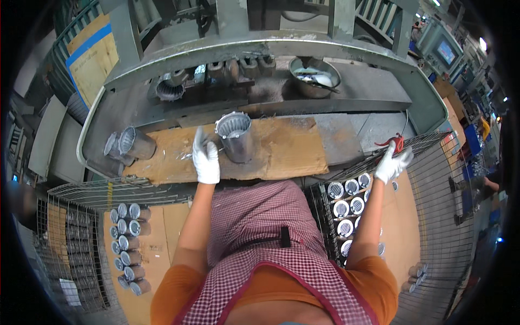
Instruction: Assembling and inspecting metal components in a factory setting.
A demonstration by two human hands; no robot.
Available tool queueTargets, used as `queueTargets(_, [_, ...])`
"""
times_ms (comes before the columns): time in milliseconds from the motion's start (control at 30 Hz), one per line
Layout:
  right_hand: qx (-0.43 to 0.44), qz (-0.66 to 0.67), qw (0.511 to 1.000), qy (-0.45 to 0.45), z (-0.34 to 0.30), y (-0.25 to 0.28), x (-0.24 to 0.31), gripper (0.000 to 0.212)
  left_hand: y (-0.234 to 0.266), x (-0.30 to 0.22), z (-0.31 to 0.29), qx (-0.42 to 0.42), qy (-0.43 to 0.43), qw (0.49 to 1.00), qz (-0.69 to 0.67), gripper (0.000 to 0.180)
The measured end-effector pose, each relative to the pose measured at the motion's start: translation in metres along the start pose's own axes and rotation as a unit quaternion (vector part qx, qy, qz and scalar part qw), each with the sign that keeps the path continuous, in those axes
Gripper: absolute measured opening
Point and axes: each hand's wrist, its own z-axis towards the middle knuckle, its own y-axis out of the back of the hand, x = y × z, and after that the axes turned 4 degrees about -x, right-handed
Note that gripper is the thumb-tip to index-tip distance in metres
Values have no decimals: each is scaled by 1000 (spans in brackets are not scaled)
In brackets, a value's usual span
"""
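Observation:
A grey metal cylinder with a finned, open top (234, 138) stands upright on a brown cardboard sheet (290, 143) in front of me. My left hand (207, 161), in a white glove, is just left of the cylinder. Its fingers are stretched out and it seems to hold nothing. Out to the right, my right hand (394, 164), also gloved, has its fingers apart at the wire basket's edge. A red tool (397, 142) lies right by its fingertips; whether they touch it I cannot tell.
More finned cylinders (136, 143) lie at the cardboard's left end. A metal bowl (314, 78) with white contents and a utensil sits on the machine bed. Below, wire cages hold several cylinders on the left (129, 227) and right (345, 208). A machine beam (254, 50) crosses ahead.

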Motion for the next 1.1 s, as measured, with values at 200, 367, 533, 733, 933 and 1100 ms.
queueTargets(200, [130, 199, 948, 210, -4, 15, 127, 51, 0, -1, 0, 7, 31, 999, 35, 52])
queueTargets(367, [223, 62, 950, 208, 5, -63, 189, 72, -2, -1, 5, 4, 61, 997, 50, 48])
queueTargets(533, [402, 102, 886, 209, 5, -94, 194, 43, -5, 2, 7, 2, 90, 995, 35, 43])
queueTargets(733, [304, 156, 919, 197, -49, -64, 175, 36, 2, -13, 6, 28, 93, 992, 74, 43])
queueTargets(933, [296, 225, 908, 194, -73, -38, 189, 36, 1, -18, 8, 42, 104, 989, 98, 40])
queueTargets(1100, [282, 445, 836, 156, -69, -10, 245, 32, 1, -18, 7, 39, 88, 990, 99, 37])
